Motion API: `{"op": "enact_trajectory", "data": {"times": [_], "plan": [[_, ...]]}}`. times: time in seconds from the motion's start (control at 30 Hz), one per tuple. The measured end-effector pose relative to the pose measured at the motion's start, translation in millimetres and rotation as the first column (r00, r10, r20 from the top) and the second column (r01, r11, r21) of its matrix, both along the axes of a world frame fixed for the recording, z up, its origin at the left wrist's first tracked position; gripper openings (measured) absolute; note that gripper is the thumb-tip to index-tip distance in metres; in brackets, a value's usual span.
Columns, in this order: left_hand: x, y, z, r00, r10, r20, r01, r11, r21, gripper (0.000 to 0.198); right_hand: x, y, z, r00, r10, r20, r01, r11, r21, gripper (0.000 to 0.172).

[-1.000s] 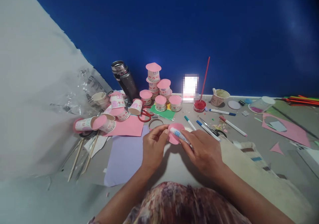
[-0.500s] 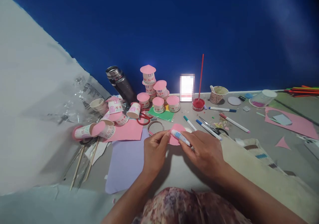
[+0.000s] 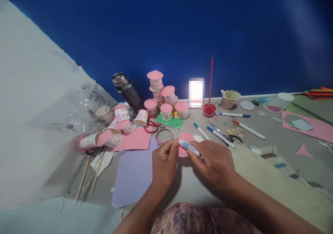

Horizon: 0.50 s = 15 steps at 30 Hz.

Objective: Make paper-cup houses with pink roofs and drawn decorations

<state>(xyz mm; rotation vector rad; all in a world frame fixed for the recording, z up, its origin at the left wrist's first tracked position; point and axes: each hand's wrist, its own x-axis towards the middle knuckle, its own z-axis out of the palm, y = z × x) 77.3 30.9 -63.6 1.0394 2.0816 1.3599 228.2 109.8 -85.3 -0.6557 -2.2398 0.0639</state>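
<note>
Between finger and thumb, my left hand point(image 3: 164, 161) pinches the left edge of a round pink paper piece point(image 3: 183, 152). My right hand point(image 3: 215, 159) is closed around a white and blue glue stick point(image 3: 189, 147), which lies slantwise across the paper with its tip near my left fingertips. Whether the tip touches the paper is hidden. Just beyond my left hand lies a roll of tape point(image 3: 164, 136). Decorated paper cups with pink paper roofs point(image 3: 167, 111) stand farther back, some of them stacked. A lavender sheet point(image 3: 132, 178) lies left of my left hand.
Capped markers point(image 3: 221, 136) and black-handled scissors point(image 3: 226, 134) lie beyond my right hand. Red-handled scissors point(image 3: 152, 126) rest by the cups. A dark flask point(image 3: 129, 93) leans at the back left. Along the wall are a lit screen point(image 3: 196, 93) and a red stick in a round base point(image 3: 209, 110).
The view has shifted slightly, so everything sits a little lower and to the right. Both hands keep their hold, and the glue stick stays over the pink paper.
</note>
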Motion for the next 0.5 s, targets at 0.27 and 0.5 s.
{"op": "enact_trajectory", "data": {"times": [0.27, 0.5], "plan": [[-13.3, 3.0, 1.3, 0.991, -0.112, 0.071, 0.111, 0.994, 0.007, 0.04, -1.7, -0.4, -3.0, 0.998, 0.059, -0.004, -0.059, 0.998, 0.031, 0.032], [2.8, -1.0, -8.9, 0.996, -0.073, -0.054, 0.075, 0.997, 0.03, 0.036, -1.9, 3.6, -4.3, 0.999, 0.006, -0.033, -0.006, 1.0, -0.009, 0.029]]}}
